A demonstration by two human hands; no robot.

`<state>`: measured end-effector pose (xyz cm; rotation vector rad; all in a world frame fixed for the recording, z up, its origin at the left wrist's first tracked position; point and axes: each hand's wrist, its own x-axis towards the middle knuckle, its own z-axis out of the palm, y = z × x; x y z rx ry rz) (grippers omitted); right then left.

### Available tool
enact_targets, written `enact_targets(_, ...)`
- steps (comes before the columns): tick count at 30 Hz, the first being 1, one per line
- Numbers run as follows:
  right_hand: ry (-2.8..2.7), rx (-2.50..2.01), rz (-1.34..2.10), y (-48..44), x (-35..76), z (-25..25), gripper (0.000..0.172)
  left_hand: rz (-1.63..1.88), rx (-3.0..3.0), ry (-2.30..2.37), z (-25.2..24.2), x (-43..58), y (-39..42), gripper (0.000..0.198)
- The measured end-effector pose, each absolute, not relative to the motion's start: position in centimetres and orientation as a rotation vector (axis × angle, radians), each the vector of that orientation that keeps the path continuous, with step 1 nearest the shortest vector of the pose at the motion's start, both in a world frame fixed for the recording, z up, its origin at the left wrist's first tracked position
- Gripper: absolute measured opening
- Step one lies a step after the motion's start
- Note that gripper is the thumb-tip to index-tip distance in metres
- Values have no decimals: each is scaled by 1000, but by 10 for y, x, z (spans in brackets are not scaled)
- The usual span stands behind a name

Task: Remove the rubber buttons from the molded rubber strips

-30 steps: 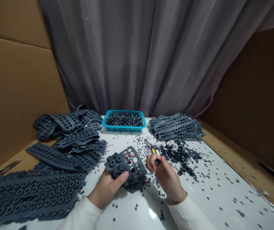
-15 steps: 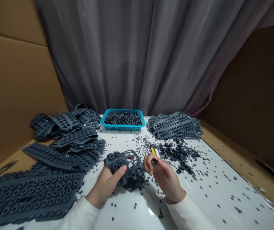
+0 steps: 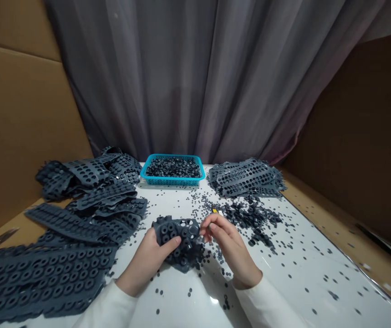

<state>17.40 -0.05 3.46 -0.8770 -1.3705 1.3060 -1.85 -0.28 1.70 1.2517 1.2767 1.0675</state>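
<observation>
My left hand (image 3: pixel 145 262) grips a dark grey moulded rubber sheet (image 3: pixel 176 241), thumb on top and fingers underneath. Round ring-shaped parts cover most of this sheet, and holes show through at its upper right. Close by the sheet's right edge is my right hand (image 3: pixel 227 246), its thumb and fingers drawn together; whatever sits between the fingertips is too hidden to name. Beyond that hand lies a heap of loose black rubber rings (image 3: pixel 250 216) on the white table (image 3: pixel 181 314). A yellow and white tool (image 3: pixel 215 211) shows partly behind the right fingers.
A blue basket (image 3: pixel 173 181) full of small black parts stands at the back. Sheets with rings (image 3: pixel 45 282) pile up on the left, and punched sheets (image 3: pixel 248 177) are stacked at the back right. Small black discs (image 3: pixel 292 246) litter the table. Cardboard walls (image 3: pixel 17 114) flank both sides.
My right hand has turned and its fingers have closed in beside the sheet; the black ring seen at its fingertips is now out of sight. The sheet has tilted in my left hand.
</observation>
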Motion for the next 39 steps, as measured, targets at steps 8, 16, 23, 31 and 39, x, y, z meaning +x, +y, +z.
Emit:
enact_targets(8, -1956, -1188, 680, -14, 162, 38, 18, 1034, 1558, 1224, 23, -8, -9, 18)
enact_targets(16, -2314, -1137, 622, -8, 166, 45, 24, 952, 1634, 1102, 27, -14, -13, 29)
enact_targets(23, -2242, -972, 742, -5, 167, 48, 31, 913, 1487, 1136, 30, -14, -11, 35)
enact_targets(31, -1371, -783, 1632, -7, 151, 31, 44, 1031, 855, 910, 26, -2, -14, 40)
enact_targets(39, -796, -777, 1644, 4, 133, 17, 44, 1132, 471, 946, 23, 3, -6, 43)
